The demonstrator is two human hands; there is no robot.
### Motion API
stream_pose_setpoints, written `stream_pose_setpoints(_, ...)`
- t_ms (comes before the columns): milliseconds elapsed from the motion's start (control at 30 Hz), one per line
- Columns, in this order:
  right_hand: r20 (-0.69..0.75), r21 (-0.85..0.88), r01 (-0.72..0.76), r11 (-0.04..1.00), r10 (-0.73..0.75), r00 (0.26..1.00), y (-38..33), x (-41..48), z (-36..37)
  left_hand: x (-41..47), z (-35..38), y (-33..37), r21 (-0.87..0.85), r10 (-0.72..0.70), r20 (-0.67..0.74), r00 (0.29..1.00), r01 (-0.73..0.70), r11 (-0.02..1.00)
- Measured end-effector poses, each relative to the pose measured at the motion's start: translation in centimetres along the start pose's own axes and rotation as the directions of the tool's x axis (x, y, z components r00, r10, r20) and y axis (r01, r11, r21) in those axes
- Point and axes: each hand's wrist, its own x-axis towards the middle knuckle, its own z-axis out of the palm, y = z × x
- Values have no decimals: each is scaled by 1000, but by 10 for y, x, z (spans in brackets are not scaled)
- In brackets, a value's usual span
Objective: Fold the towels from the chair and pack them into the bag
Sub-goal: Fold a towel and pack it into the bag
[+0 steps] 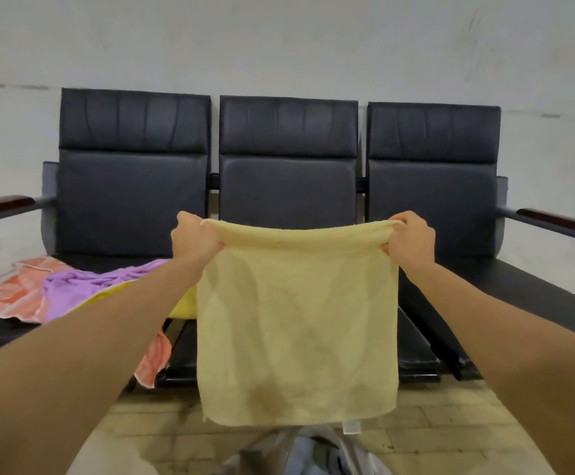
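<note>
A pale yellow towel hangs stretched in the air in front of the middle seat. My left hand grips its upper left corner and my right hand grips its upper right corner. On the left seat of the black three-seat chair lie a purple towel, an orange towel and a bright yellow one partly hidden behind my left arm. A corner of another orange towel hangs over the seat's front edge. A grey-white bag sits on the floor below the towel, only partly in view.
The chair stands against a white wall, with wooden armrests at both ends. The middle and right seats carry nothing that I can see. Beige tiled floor runs in front of the chair.
</note>
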Motion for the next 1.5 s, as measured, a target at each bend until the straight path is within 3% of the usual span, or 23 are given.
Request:
stream_pose_setpoints(67, 13, -69, 78, 995, -77, 997, 7, 7, 13, 9, 14, -9, 60, 43, 26, 999, -44, 997)
stream_pose_setpoints(200, 4, 22, 59, 998, -59, 998, 32, 1, 38, 12, 43, -33, 162, 96, 166, 981, -123, 979)
stream_pose_setpoints(367, 276, -46, -19, 999, 31, 961, 81, -23, 52, -18, 51, -72, 132, -8, 427, 904, -54, 990)
stream_pose_setpoints(433, 493, -53, -53, 997, 73, 867, 92, -35, 48, -32, 45, -86, 146, -30, 516, 856, -53, 988)
stream_pose_setpoints(467, 614, -76, -59, 995, 93, 784, 95, -41, 45, -37, 41, -92, 186, -33, 562, 826, -87, 979)
stream_pose_setpoints(533, 787, -139, 1, 990, 110, 608, 101, -50, 39, -39, 32, -102, 302, -65, 663, 746, -187, 935)
stream_pose_setpoints(567, 823, -163, 63, 985, 100, 560, 104, -52, 37, -38, 28, -107, 373, -95, 714, 694, -261, 890)
stream_pose_setpoints(700, 861, -246, 340, 908, 44, 507, 105, -53, 41, -35, 25, -119, 517, -206, 829, 520, -572, 637)
stream_pose_setpoints(800, 844, -305, 424, 853, 36, 535, 107, -48, 54, -28, 37, -126, 541, -273, 828, 490, -571, 617)
stream_pose_setpoints(900, 827, -347, 437, 830, 52, 560, 117, -40, 74, -9, 49, -140, 535, -273, 821, 501, -511, 672)
stream_pose_setpoints(1033, 779, -343, 359, 868, 49, 625, 126, -31, 102, 3, 64, -163, 468, -108, 798, 593, -495, 732)
stream_pose_setpoints(1167, 709, -370, 387, 844, -13, 705, 126, -34, 115, 0, 73, -172, 425, -30, 747, 664, -442, 790)
stream_pose_setpoints(1267, 514, -309, 270, 912, -79, 854, 122, -32, 110, 3, 68, -169, 336, 64, 688, 723, -396, 855)
stream_pose_setpoints(1333, 382, -233, 233, 944, -131, 915, 117, -31, 98, 5, 61, -164, 301, 104, 607, 788, -349, 887)
stream_pose_setpoints(1433, 316, -209, 205, 956, -133, 940, 117, -37, 73, 2, 44, -153, 216, 131, 495, 859, -267, 939)
stream_pose_setpoints(1500, 305, -186, 156, 970, -94, 948, 121, -40, 55, -1, 30, -147, 159, 138, 478, 867, -240, 957)
